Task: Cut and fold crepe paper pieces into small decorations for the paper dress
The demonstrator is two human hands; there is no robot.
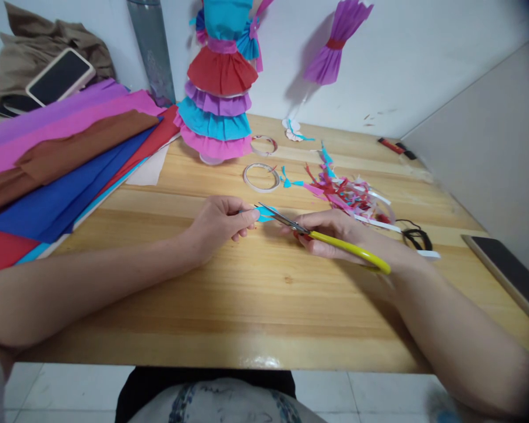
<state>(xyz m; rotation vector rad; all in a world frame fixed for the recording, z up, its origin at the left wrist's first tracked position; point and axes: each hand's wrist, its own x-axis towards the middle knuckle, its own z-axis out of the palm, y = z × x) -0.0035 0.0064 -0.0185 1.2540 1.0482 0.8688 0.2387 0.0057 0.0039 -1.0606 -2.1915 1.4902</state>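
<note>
Over the middle of the table, my left hand (pixel 223 226) pinches a small piece of blue paper (pixel 267 214) between thumb and fingers. My right hand (pixel 328 231) is wrapped round a pair of scissors (pixel 352 249) with yellow handles. Their blades point left and reach across the blue paper, close to my left fingertips. Behind my hands lie a tape roll (pixel 261 177) and a small blue paper bow (pixel 286 181). Just beyond my right hand is a heap of coloured paper scraps (pixel 355 197).
A tiered paper dress (pixel 220 88) stands at the back, near a grey bottle (pixel 154 53). Coloured paper sheets (pixel 70 153) and a phone (pixel 62 76) lie left. A purple paper piece (pixel 335 44) stands against the wall. Another phone (pixel 506 273) rests at right, near black cord (pixel 417 236).
</note>
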